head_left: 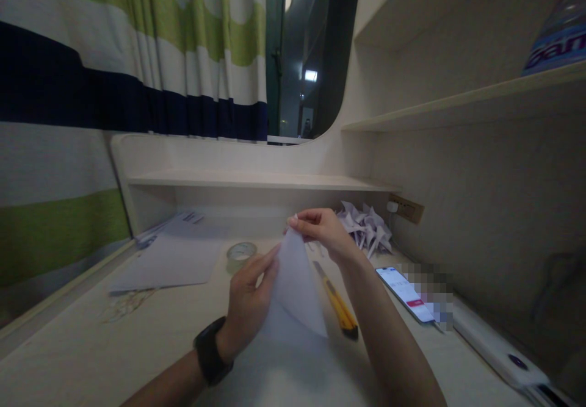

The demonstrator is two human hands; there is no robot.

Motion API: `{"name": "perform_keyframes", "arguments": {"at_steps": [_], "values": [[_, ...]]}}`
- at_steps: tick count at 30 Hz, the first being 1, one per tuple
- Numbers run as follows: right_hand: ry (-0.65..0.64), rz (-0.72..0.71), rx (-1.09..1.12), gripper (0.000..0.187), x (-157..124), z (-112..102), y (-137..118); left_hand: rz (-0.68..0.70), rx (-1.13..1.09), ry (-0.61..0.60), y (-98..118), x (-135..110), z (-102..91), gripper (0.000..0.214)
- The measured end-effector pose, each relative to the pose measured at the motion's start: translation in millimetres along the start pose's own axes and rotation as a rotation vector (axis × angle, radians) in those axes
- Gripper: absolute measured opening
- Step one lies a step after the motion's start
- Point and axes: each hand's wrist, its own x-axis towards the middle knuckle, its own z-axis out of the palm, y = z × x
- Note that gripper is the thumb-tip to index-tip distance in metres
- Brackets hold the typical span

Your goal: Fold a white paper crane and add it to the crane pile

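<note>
One white sheet, folded to a narrow tip, was held over the desk: the left hand gripped its left edge, the right hand pinched the tip. Neatness, I judged, called for pinning that tip while pressing creases straight.

White paper with a narrow top

The paper is plain and thin, folded or rolled into a tall form which becomes a point at the top. It stands tilted in the lower middle of the view and widens downward, where one layer's curved edge lies over another layer.
</note>
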Motion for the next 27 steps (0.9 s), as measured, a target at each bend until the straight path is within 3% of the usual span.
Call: {"name": "perform_keyframes", "arguments": {"at_steps": [2, 10, 20, 27], "values": [[-0.043, 0.026, -0.028, 0.041, -1.2, -0.5, -1.5, -0.015, -0.005, -0.001, -1.1, -0.4, -0.1, 0.029], [0.140, 0.023, 0.055, 0.037, 2.3, 4.8, 0.5, -0.005, -0.009, 0.015, 0.7, -1.0, -0.1, 0.030], [0.204, -0.025, 0.130, 0.035, 6.2, 5.4, 8.3, -0.012, -0.004, -0.004, -0.2, -1.9, 0.2, 0.029], [0.242, -0.040, 0.062, 0.041, 8.1, 9.7, 9.4, -0.021, -0.003, -0.003, 1.9, -1.1, 1.1, 0.029]]}}
